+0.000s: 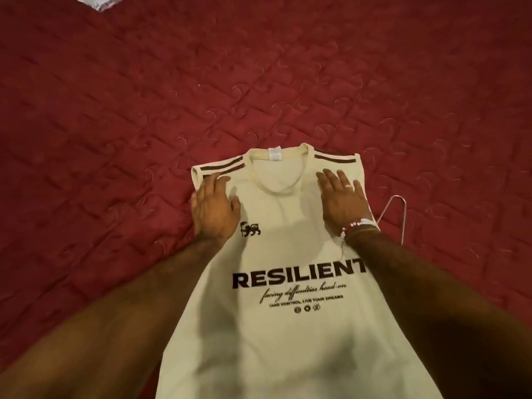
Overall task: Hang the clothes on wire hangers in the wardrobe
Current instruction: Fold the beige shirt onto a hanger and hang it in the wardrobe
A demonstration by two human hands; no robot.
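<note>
Large black print: "RESILIENT", across the chest of the cream sleeveless jersey shirt (288,347).
Script line: "facing difficulties head-on", just below RESILIENT.
Small capitals: "TAKE CONTROL, LIVE YOUR DREAMS", further below RESILIENT.
White neck tag (274,153): well above RESILIENT, unreadable.

Open red quilt (288,67) stretches wide to the left of and beyond the cream shirt (288,341) — only a white item (95,2) lies at the far left corner. On the right, a wire hanger (404,220) juts from under the shirt's edge, close to the right hand (342,200).
</note>
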